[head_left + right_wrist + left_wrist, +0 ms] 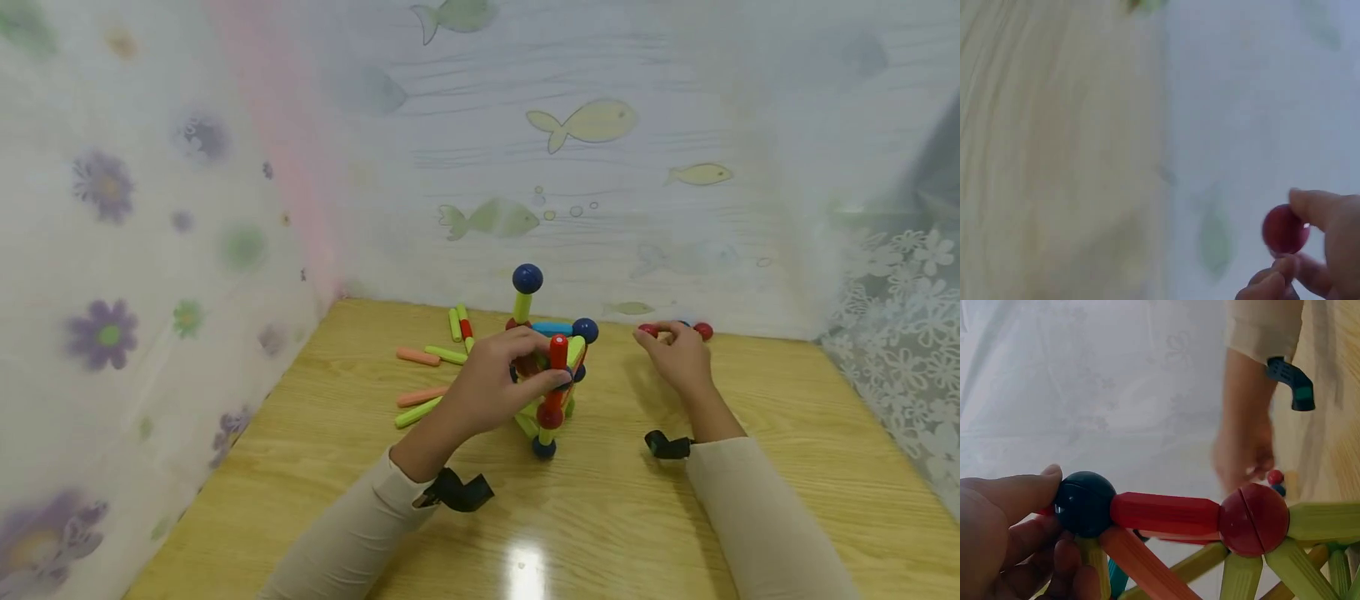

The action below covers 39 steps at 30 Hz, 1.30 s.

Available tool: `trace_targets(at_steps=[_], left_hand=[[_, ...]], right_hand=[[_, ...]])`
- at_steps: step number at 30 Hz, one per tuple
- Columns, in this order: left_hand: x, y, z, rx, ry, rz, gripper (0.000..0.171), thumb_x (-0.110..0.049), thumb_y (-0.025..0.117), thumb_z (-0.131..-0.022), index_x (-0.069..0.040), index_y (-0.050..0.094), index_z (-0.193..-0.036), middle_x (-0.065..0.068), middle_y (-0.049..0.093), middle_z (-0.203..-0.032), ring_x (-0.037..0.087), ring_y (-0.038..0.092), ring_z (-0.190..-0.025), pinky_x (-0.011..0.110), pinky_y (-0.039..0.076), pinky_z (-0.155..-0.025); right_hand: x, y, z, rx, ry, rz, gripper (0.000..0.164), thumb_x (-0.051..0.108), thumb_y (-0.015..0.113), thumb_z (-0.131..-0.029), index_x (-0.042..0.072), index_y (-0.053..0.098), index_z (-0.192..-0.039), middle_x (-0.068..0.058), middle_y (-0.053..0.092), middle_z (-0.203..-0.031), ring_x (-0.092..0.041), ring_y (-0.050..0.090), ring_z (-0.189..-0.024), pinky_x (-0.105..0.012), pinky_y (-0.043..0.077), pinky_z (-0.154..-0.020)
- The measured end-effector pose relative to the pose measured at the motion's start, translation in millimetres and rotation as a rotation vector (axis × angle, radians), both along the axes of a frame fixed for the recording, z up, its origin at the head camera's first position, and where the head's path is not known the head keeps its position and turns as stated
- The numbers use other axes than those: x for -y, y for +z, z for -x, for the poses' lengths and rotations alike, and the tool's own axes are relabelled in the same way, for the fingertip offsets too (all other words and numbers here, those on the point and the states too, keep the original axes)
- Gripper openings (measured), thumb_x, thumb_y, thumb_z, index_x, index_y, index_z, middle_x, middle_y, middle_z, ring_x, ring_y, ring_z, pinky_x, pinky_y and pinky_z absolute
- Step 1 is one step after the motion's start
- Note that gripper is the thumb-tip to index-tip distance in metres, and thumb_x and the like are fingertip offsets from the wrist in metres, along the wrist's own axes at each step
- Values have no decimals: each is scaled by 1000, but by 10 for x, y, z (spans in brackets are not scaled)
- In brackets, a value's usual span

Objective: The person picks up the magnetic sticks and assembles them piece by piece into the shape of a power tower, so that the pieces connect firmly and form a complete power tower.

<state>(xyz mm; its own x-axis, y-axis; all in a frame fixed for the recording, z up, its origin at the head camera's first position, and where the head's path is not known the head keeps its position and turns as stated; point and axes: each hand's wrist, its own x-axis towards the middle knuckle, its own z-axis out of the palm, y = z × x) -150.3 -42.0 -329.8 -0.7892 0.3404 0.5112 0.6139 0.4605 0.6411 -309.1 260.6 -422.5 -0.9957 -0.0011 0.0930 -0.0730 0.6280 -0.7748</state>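
Note:
A structure of coloured rods and balls stands on the wooden table, with a blue ball (528,278) on top of an upright green rod. My left hand (498,379) grips it by a dark blue ball (1085,504) at a near corner, thumb and fingers around that ball. From this ball a red rod (1166,511) runs to a red ball (1254,520). Off to the right of the structure, my right hand (681,360) pinches a loose red ball (1285,230) between thumb and fingertips.
Loose rods lie left of the structure, among them an orange rod (417,357) and a green rod (418,412). Beyond the right hand, another red ball (703,331) sits near the table's back edge. Patterned sheets (585,208) rise behind the table (300,500) and along its sides.

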Motion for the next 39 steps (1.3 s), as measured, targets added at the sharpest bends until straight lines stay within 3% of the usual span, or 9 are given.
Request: trace_targets(at_steps=[4,8,11,14,19,25,31,34,39], left_hand=[[-1,-10,0,36,-23,-18,19,-32,77,-95,-19,75,-109,-11,64,-95,6,61,-75,27,56,-66],[-44,6,-49,-53,16,55,17,-31,73,-98,-16,73,-107,-8,64,-95,5,60,-80,26,57,-70],[-81,21,-85,-138,52,126,18,-30,70,-101,-13,70,-108,-5,66,-100,5,61,-84,24,58,-74],[-104,25,-101,-168,79,158,19,-29,70,-101,-13,70,-112,-3,67,-105,5,62,-87,23,59,-77],[-117,19,-107,-157,93,140,20,-28,72,-99,-13,71,-113,-4,68,-102,6,63,-87,25,60,-77],[-123,7,-117,-124,109,100,24,-31,77,-96,-14,72,-113,-5,68,-102,6,63,-86,29,61,-75],[-98,-6,-109,-97,122,91,34,-31,83,-90,-12,71,-116,-3,70,-107,8,65,-88,24,59,-75],[-55,2,-94,-87,131,64,37,-28,85,-89,-10,70,-117,-1,71,-107,10,68,-86,25,59,-76],[31,17,-25,-73,178,32,42,-24,85,-89,-10,68,-124,2,72,-115,13,73,-91,32,63,-82]], right_hand=[[309,447,-377,-275,1,228,58,52,69,-96,13,66,-138,-7,64,-122,-15,60,-92,-23,51,-66],[576,900,-799,-534,202,519,38,17,78,-94,5,69,-128,-4,70,-113,-15,66,-97,-17,55,-73],[724,1138,-1069,-626,391,620,32,-2,78,-88,-4,68,-119,-7,72,-107,-20,68,-97,-20,58,-76],[824,1258,-1257,-647,488,593,29,-8,76,-87,-4,71,-115,-6,73,-108,-20,68,-98,-22,57,-77],[888,1251,-1373,-632,518,449,33,-6,76,-88,6,74,-119,0,73,-110,-15,66,-103,-22,55,-78],[802,1148,-1255,-589,602,361,53,-1,70,-93,13,61,-143,-7,67,-133,-20,59,-123,-35,50,-97],[661,852,-1005,-346,571,244,47,7,61,-102,13,55,-148,-8,56,-148,-29,54,-134,-57,43,-112],[613,720,-968,-297,528,188,46,14,65,-103,16,56,-147,-6,58,-145,-29,62,-126,-45,52,-107],[576,628,-1033,-376,431,184,42,15,68,-101,18,61,-143,-4,64,-133,-24,68,-112,-18,55,-91]])
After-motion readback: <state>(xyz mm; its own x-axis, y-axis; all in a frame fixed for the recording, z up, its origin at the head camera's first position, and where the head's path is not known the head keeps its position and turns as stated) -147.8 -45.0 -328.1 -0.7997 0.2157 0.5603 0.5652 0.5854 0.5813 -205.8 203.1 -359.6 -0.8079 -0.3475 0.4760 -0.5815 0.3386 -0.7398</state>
